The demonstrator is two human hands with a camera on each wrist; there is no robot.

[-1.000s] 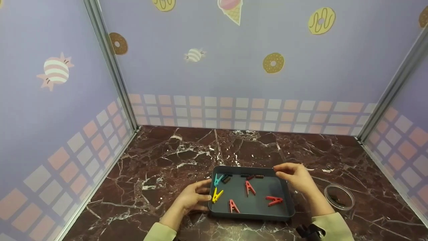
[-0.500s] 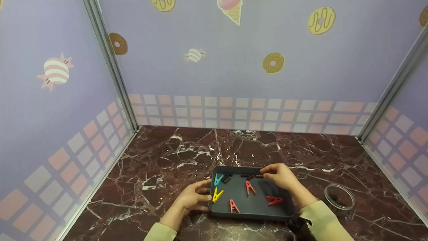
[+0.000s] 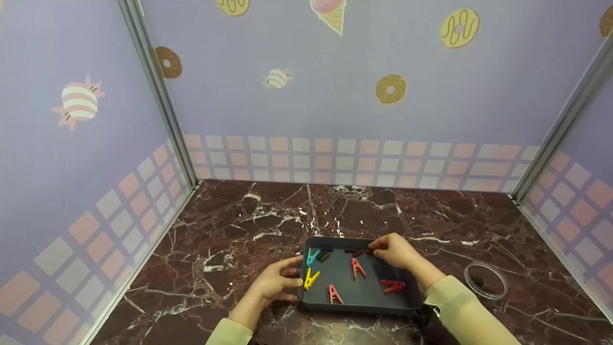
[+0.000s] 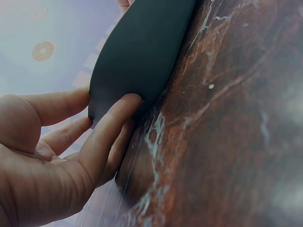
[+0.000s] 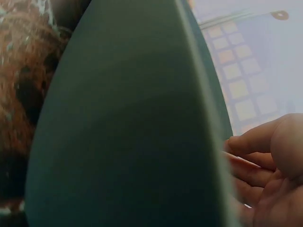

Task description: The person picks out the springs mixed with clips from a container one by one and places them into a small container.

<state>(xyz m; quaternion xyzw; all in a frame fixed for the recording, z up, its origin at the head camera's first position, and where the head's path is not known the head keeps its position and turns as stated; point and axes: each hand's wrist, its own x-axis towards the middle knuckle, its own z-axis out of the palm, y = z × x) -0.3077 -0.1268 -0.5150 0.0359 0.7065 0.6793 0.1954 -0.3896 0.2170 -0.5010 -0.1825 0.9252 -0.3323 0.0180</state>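
Observation:
In the head view my left hand (image 3: 275,282) rests against the left side of a dark grey tray (image 3: 383,306). Its fingers press on the tray wall (image 4: 137,56) in the left wrist view. My right hand (image 3: 396,250) reaches over the far right part of the tray. Its thumb and fingertips are at a small dark ridged piece (image 3: 369,251), partly covered by them; whether they pinch it is hidden. Inside the tray lie red clothespins (image 3: 357,268), a yellow clothespin (image 3: 311,279), a blue clothespin (image 3: 312,257) and more dark ridged pieces (image 3: 324,255).
A round clear container (image 3: 486,280) with dark pieces inside stands right of the tray. The marble-patterned table (image 3: 230,230) meets a purple patterned wall (image 3: 335,110) behind, with side panels at left and right.
My right hand has moved left and inward from the tray's far right corner to the dark ridged piece. The left hand has stayed against the tray.

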